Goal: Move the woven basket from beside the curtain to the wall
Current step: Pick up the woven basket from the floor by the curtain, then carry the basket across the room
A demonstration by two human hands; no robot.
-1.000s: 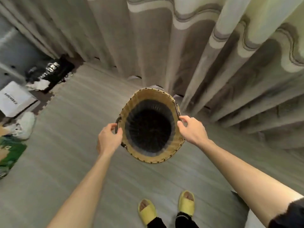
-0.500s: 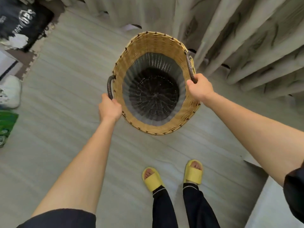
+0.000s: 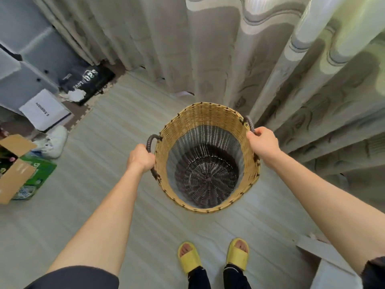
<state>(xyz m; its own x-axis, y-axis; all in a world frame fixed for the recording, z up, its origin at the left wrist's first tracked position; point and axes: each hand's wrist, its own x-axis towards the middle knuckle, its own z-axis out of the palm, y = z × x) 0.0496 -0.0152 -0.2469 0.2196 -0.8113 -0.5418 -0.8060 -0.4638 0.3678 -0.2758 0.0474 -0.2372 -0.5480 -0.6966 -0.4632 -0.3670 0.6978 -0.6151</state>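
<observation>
A round woven basket (image 3: 206, 122) with a tan upper band and a dark woven bottom hangs in front of me, empty inside. My left hand (image 3: 140, 157) is closed around its dark left handle. My right hand (image 3: 263, 142) grips the dark right handle. The basket is held above the pale floor, just in front of the patterned curtain (image 3: 229, 49), which hangs behind it and to its right. My feet in yellow slippers (image 3: 214, 255) stand below the basket.
At the left lie an open cardboard box (image 3: 14, 163) on a green pack, a white shoe (image 3: 53, 142), a white box (image 3: 44, 109) and a black bag (image 3: 89, 80) against grey panels (image 3: 25, 65). A pale furniture corner (image 3: 325, 261) sits at the lower right.
Both hands closed on the handles and the basket came up off the floor toward me. My view has since risen, showing more curtain and the clutter at the left.
</observation>
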